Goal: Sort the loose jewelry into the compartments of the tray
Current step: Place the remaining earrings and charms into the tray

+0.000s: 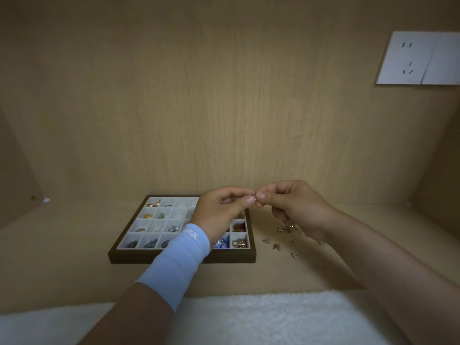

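**Matt Wood, Glinting Metal**

The shelf (74,245) and back panel (224,108) are showing pale, matt wood grain. The tray (231,256) is showing a dark, matt wooden rim and white matt lining. The small metal piece (254,195) and loose jewelry (276,246) are glinting. Near, a white towel (249,319) is looking fluffy, the sleeve (179,265) smooth pale-blue cloth.

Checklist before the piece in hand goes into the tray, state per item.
1. Grip: small metal piece pinched between fingertips of left hand and right hand: ok.
2. Which hand alone would keep it: cannot tell.
3. Piece type, for matching a compartment: too small, cannot tell.
4. Tray flat on the shelf: ok.
5. Free far-row cell, looks empty: ok.
6. Sorting finished: loose pieces lie on the shelf right of the tray: not ok.
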Demonstrator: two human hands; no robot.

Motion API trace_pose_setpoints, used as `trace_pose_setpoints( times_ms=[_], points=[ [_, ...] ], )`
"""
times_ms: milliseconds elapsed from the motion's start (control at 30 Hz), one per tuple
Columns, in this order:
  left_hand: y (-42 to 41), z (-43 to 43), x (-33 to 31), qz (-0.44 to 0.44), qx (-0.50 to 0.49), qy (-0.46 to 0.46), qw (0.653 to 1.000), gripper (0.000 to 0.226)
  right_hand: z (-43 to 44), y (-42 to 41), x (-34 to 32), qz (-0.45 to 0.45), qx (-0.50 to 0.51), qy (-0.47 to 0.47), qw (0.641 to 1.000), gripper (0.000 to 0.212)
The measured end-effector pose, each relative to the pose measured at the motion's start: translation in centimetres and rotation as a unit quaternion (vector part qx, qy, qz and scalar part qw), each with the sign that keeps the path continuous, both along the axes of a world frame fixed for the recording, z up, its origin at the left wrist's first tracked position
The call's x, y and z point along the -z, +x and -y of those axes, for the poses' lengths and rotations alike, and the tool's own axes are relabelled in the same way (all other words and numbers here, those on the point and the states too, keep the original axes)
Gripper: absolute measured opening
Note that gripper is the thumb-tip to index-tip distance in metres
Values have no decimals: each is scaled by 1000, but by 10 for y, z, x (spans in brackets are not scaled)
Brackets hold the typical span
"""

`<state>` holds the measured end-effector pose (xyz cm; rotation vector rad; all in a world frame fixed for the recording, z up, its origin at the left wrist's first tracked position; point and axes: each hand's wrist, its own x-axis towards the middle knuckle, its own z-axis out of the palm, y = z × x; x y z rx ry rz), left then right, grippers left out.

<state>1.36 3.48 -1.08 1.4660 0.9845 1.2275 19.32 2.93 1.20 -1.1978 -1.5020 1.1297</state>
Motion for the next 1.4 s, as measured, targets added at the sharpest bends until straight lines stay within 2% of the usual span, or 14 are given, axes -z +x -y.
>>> trace_pose_setpoints(
  times_ms=[167, 333, 433, 600, 733, 967, 1133, 1333, 1400],
  points=[
    [-18, -10, 0, -35, 23, -14, 999, 7, -2, -15, -2, 28, -19, -13, 999, 17],
    [-34, -17, -7, -23, 5, -18, 1000, 7, -12, -34, -4, 15, -29, -44, 998, 19],
    [-47, -20, -10, -19, 17, -19, 1000, 15, -19, -44, -6, -6, -63, -92, 994, 22],
    [-61, -24, -8, 0, 27, -25, 999, 13, -32, -57, -4, -82, -98, -171, 977, 18],
    [-68, -26, -7, 9, 23, -19, 1000, 12, -36, -65, -4, -96, -106, -197, 970, 22],
    [-71, -32, -4, -23, -81, 28, 996, 4, -46, -72, -8, 29, -57, -74, 995, 20],
    [-72, -34, -1, -50, -98, 22, 994, 8, -50, -80, -13, 110, -32, 31, 993, 15],
    [-83, -35, -4, -63, -127, 12, 990, 10, -68, -91, -10, 216, -45, 151, 964, 14],
    [-95, -40, 0, -132, -150, 25, 980, 10, -72, -99, -11, 280, -59, 180, 941, 13]
  ],
)
